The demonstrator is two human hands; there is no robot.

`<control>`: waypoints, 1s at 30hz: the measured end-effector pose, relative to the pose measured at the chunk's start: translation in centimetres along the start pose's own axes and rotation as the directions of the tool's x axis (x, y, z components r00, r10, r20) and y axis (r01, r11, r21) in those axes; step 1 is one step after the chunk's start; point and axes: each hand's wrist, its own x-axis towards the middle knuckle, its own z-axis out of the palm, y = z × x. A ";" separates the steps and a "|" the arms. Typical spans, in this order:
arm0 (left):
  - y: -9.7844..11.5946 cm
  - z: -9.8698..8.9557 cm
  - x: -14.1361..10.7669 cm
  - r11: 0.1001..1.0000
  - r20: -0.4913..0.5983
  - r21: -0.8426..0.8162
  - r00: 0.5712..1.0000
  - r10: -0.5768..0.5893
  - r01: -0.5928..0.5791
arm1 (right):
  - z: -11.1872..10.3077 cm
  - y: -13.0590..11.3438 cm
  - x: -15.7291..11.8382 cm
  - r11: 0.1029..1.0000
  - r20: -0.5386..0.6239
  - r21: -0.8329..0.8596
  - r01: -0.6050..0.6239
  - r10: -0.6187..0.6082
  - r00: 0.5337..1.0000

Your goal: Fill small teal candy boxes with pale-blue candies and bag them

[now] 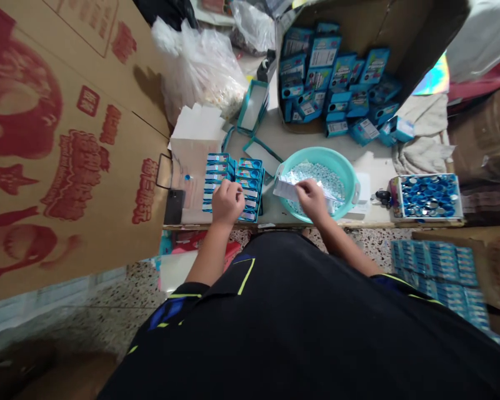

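Observation:
My left hand (227, 201) rests with curled fingers on two rows of small blue boxes (233, 173) standing on the low table (370, 161). What it pinches, if anything, is hidden. My right hand (312, 199) is shut on a white packet (286, 189) held at the near edge of a teal basin (345, 166). The basin holds many small pale pieces (325, 176). Both hands are about a hand's width apart.
A large cardboard box (383, 33) full of blue boxes lies open at the back. A tray of blue round caps (427, 194) sits at right, a phone (174, 205) at left, clear plastic bags (204, 66) behind. A tall printed carton (66, 139) stands left.

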 end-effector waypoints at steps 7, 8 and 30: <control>4.5 3.0 -5.1 0.939 -0.142 -0.180 0.952 0.271 -0.294 | -7.2 3.5 5.5 0.639 0.352 -0.743 0.200 0.119 0.928; 5.4 3.5 -5.4 0.936 -0.132 -0.198 0.954 0.269 -0.291 | -6.9 3.7 5.6 0.609 0.407 -0.757 0.237 0.157 0.900; 14.8 0.6 5.8 0.916 0.196 -0.301 0.923 0.331 -0.265 | -19.1 -3.1 4.4 0.967 0.418 -0.030 0.252 -0.217 0.882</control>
